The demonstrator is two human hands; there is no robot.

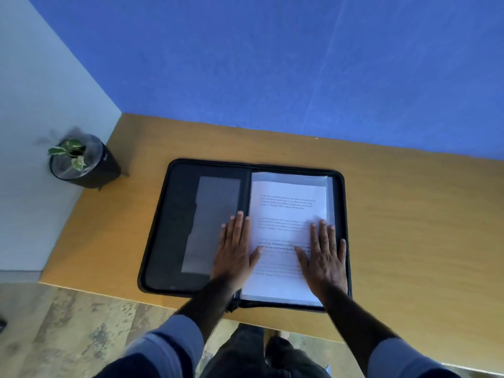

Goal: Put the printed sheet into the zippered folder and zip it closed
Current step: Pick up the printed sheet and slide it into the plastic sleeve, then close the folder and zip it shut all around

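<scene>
A black zippered folder [174, 227] lies spread open on the wooden desk. The printed sheet [286, 208], white with blocks of text, lies flat on the folder's right half. My left hand [236, 252] rests flat across the spine, its fingers on the left half and its thumb on the sheet's left edge. Fingers straight, my right hand [324, 255] presses flat on the right side of the sheet. The zipper runs around the folder's rim, and its pull is not visible.
The wooden desk [409, 227] stands against a blue wall. A small potted plant [81, 162] in a black pot sits at the desk's far left corner. The desk's near edge runs just below the folder, with floor and my legs beneath.
</scene>
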